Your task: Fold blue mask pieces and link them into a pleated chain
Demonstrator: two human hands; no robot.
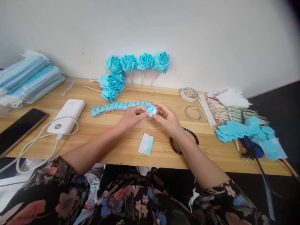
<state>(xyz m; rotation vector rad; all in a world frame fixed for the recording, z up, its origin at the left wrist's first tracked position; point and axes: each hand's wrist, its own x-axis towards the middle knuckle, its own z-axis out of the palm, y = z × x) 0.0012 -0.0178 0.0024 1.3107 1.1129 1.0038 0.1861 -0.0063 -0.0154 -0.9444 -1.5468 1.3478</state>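
Behind the pleated row [111, 107], flowers [144, 62] looked finished; in front, left hand [133, 116] and right hand [167, 118] pinched a seemingly part-folded piece [152, 110], a flat scrap [146, 144] apparently left.

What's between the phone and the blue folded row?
The white power bank, with its cable, lies between the phone and the row, in the head view.

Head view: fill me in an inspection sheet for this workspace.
Surface: wooden table, things spread across it.
Job's things: blue piece in hand; blue strip behind; folded sheet in front; blue flowers by the wall.
Clutter: masks, phone, power bank, tape, black ring.
Grip: left hand and right hand both pinch the blue piece.
Cables: white cable plugged into the power bank, running over the front edge.
Surroundings: pale wall behind; other people, nothing seen.
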